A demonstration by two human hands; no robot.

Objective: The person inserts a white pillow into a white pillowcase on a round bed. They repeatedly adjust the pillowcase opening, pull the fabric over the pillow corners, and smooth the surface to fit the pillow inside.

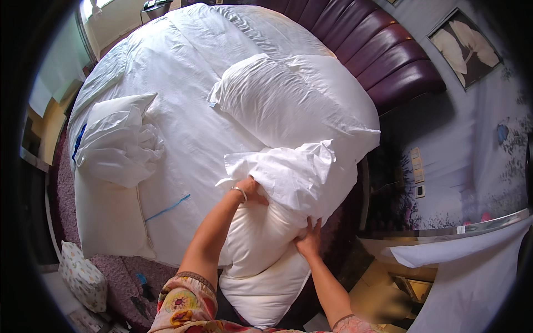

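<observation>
Close to the body, a white pillow [260,241] lies bent at the bed's near edge, its far end covered by a white pillowcase [291,172]. My left hand [252,190] grips the pillowcase's edge on the left side; a bracelet is on that wrist. On the right side, my right hand [309,238] holds the pillowcase's opening against the pillow, fingers partly hidden in the cloth. Just beyond, a plump white pillow in a case [275,100] lies on the bed.
The white-sheeted bed [183,100] has a purple padded headboard [374,50]. On its left lie an uncased pillow [110,216], crumpled white cloth [120,145] and a blue strip [168,208]. A patterned cushion [82,277] is on the floor; white fabric [470,266] hangs at right.
</observation>
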